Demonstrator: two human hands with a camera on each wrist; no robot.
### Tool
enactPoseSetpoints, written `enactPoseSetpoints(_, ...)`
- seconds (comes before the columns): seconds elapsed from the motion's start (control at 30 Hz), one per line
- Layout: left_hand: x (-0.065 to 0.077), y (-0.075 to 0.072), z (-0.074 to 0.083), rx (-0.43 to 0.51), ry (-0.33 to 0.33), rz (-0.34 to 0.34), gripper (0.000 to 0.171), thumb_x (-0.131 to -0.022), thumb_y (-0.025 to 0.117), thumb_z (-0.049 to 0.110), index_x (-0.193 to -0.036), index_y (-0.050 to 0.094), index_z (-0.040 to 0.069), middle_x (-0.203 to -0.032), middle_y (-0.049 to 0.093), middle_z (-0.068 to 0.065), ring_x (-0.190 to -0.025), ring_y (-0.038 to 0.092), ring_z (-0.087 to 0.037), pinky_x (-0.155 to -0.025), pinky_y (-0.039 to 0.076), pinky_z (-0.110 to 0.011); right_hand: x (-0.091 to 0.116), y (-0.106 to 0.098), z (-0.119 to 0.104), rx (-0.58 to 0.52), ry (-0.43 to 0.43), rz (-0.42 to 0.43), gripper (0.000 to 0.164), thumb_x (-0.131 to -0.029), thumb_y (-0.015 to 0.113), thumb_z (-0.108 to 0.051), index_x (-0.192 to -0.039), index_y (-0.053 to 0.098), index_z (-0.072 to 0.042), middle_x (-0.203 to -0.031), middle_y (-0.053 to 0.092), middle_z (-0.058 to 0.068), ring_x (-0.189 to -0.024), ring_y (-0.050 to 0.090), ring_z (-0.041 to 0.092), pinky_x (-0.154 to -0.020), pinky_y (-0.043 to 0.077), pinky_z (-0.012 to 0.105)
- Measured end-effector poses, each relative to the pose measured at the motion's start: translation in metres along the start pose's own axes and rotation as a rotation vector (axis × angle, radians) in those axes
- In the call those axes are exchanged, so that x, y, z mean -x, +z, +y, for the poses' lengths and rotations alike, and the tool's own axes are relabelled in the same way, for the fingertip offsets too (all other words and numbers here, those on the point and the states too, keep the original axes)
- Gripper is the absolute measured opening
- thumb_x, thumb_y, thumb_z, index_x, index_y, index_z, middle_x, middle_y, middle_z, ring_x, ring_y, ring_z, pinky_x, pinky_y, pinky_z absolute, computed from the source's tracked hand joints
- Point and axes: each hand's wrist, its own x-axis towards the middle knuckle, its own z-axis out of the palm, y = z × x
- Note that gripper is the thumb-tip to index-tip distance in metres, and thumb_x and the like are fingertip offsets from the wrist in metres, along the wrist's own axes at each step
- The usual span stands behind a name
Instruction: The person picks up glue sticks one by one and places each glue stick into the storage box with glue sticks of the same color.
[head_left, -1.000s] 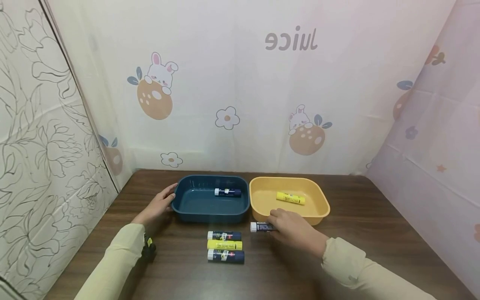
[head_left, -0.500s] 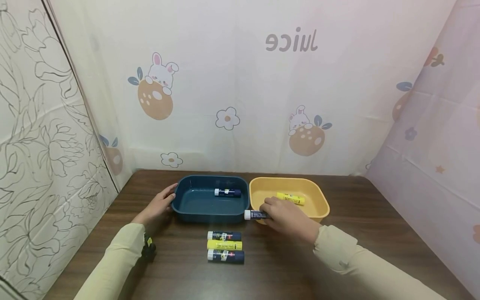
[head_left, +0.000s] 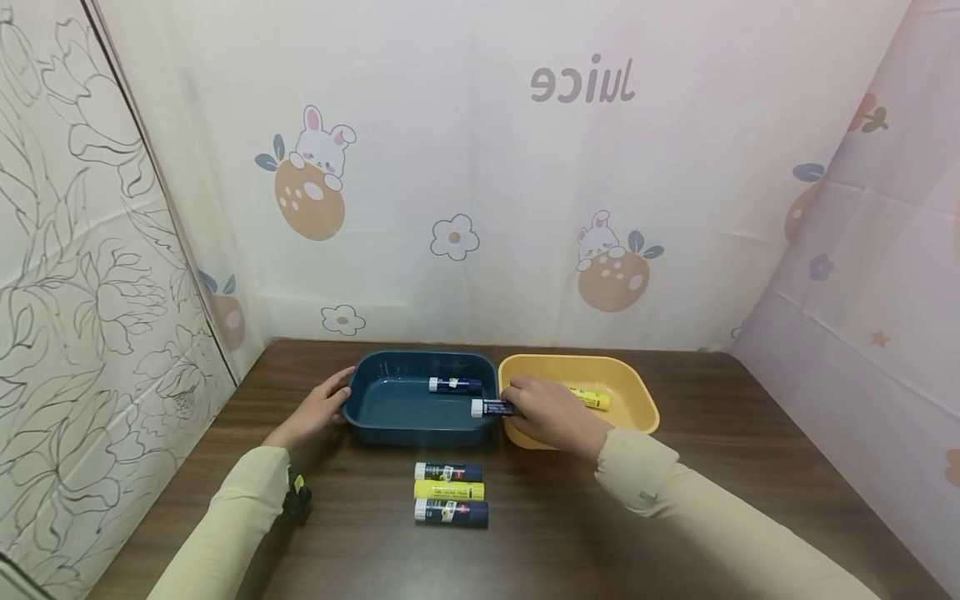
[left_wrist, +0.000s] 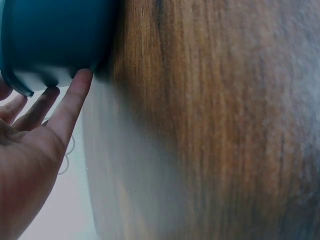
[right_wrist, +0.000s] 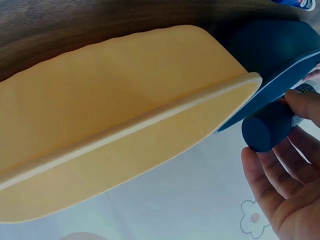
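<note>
- Pinched the held stick [head_left: 491, 407] between the thumb [right_wrist: 304, 106] and fingers of the right hand [head_left: 558, 414], with the white cap [head_left: 477, 408] pointing left and the navy base [right_wrist: 257, 135] bare at the other end.
- Held it nearly level, with the cap over the right end of the blue tray [head_left: 420, 435] and the hand over the near-left part of the yellow tray [head_left: 540, 367]; could not tell how high above the blue tray's floor.
- Judged the stick light, stiff and not fragile, but smooth and round, so liable to turn or roll under a loose pinch.
- Judged the middle of the barrel the best place to take hold, with thumb opposite fingers; rated the cap poorer, for the risk of pulling off.
- Rested the left hand [head_left: 318, 408] against the left end of the blue tray, with fingers [left_wrist: 75, 97] extended and spread at the outer wall.
- Judged that tray light and rigid, likely to slide if pushed hard, and best steadied low on the end wall.
- Saw a navy stick [head_left: 461, 386] lying in the blue tray, and a yellow stick [head_left: 596, 400], partly hidden by the right hand, in the yellow tray.
- Saw a row of three on the surface [head_left: 360, 542], before the blue tray: far navy stick [head_left: 463, 472], middle yellow stick [head_left: 450, 490], near navy stick [head_left: 471, 513].
</note>
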Motion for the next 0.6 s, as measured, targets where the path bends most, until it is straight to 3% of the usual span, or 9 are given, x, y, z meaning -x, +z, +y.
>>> enactPoseSetpoints(0.6,0.000,0.001,0.002,-0.011,-0.018,0.000,0.051,-0.105,0.033,0.015,-0.151,0.015,-0.001,-0.147,0.024,-0.034,-0.125,0.039,-0.049,-0.088,0.050,-0.050,-0.042,0.007,-0.007,0.056,0.003,-0.020,0.024,-0.084,0.074,-0.019,-0.105,0.071,-0.009,-0.092,0.064,0.002,-0.076,0.053,0.012,-0.068,0.050,0.023)
